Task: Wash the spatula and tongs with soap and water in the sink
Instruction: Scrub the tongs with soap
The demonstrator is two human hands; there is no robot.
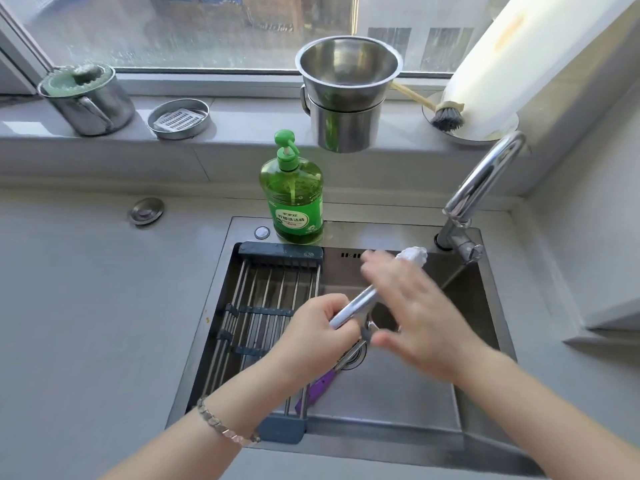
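Grey daylight comes through a wide window [194,26] behind a grey desk [86,306] with a steel sink [391,393] set into it. Over the sink, the left hand [318,329] grips the near end of the metal tongs [353,306], its fingers curled around the handle and a bracelet [225,426] on its wrist. The tongs slant up and away towards the faucet [485,188], and a white tip [412,256] shows at their far end. The right hand [408,306] lies across the middle of the tongs and is smeared by motion. Its fingers look straight and spread, with the thumb apart on the near side, though whether they press on the metal cannot be told. Below the hands, the spatula [318,386] lies on the sink floor, its purple handle pointing towards the near edge beside the drying rack [263,317] that spans the left half of the basin. A green soap bottle [294,199] with a pump stands on the sink's back rim, left of the faucet. On the windowsill, two stacked steel pots [346,98] sit in the middle, a lidded steel mug [86,98] and a shallow round dish [178,118] sit to the left, and a dish brush [446,116] rests by a white board [502,64] leaning at the right. A round metal cap [145,211] is set in the desk left of the sink.
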